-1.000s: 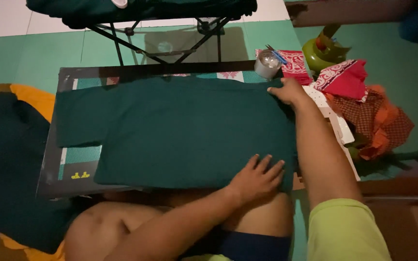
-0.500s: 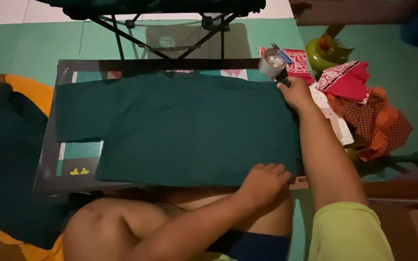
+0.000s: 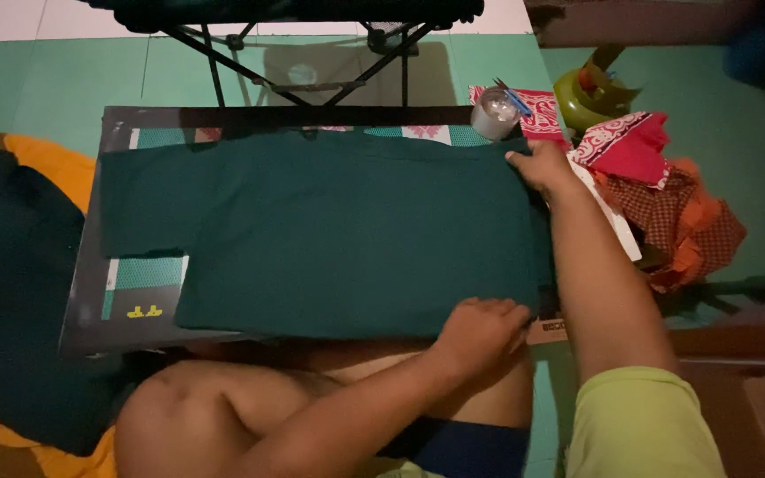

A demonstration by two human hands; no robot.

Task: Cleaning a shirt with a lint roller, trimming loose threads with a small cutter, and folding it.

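A dark green garment (image 3: pixel 329 230) lies spread flat on a low dark-framed table (image 3: pixel 90 301), one sleeve pointing left. My left hand (image 3: pixel 480 332) reaches across my bare knee to the garment's near right corner, fingers curled over the edge. My right hand (image 3: pixel 542 166), its arm in a yellow-green sleeve, pinches the far right corner. Both hands hold the right side of the cloth against the table.
A small clear cup (image 3: pixel 496 115) with a blue stick stands at the table's far right corner. Right of it are a yellow-green container (image 3: pixel 591 93) and a heap of red and orange patterned cloths (image 3: pixel 666 195). A black folding stand (image 3: pixel 312 53) is behind; dark cloth (image 3: pixel 11 265) lies left.
My left hand slid right along the near edge and its spread fingers curled onto the corner. My right hand stayed at the far corner.
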